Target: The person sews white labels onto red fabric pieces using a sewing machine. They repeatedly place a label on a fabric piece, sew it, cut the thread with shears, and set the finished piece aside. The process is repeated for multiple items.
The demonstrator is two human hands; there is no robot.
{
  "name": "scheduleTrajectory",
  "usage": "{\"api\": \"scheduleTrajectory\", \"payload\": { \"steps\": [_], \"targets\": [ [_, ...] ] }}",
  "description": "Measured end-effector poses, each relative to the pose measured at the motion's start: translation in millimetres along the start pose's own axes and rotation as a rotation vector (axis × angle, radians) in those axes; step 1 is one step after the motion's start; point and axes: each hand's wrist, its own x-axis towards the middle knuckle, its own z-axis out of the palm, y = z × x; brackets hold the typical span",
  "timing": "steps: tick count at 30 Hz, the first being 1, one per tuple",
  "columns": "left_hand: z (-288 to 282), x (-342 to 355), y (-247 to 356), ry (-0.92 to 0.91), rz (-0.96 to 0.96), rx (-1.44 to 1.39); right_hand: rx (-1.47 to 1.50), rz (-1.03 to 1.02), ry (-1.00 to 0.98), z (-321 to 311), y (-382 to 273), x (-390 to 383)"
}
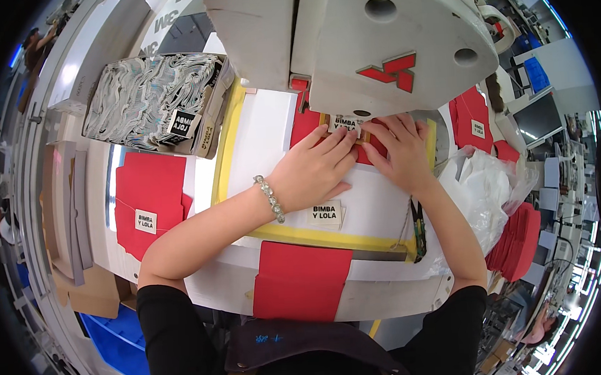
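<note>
Here we are under the white machine head (402,56), and both hands are on the work! The cream label (345,124) lies right below it, against a red fabric piece (304,125) on the table (379,303). The left hand (316,163), a beaded bracelet (271,199) at its wrist, is loosely open, fingers stretched along the label's near edge, thumb out to the side. Over on the right, the right hand (399,148) is open too, fingers bent and spread, resting on the red fabric just beside the label. Nearer the body, a few spare labels (325,214) lie inside the yellow tape border (316,237), and beyond that a red panel (303,281) reaches the table's front edge. Out left, a box (207,124) packed with labels stands behind a labelled red stack (149,184); out right, a clear plastic bag (478,190) sits beside another red pile (517,242).
</note>
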Motion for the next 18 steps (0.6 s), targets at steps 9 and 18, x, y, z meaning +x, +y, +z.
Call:
{"api": "scheduleTrajectory", "payload": {
  "steps": [9,18],
  "targets": [
    [6.5,7.4,5.9,0.038,-0.020,0.036,0.016,0.003,-0.014,4.5,4.7,2.1],
    [-1.8,11.4,10.5,-0.013,-0.073,-0.062,-0.033,-0.025,-0.064,3.5,0.1,1.4]
  ]
}}
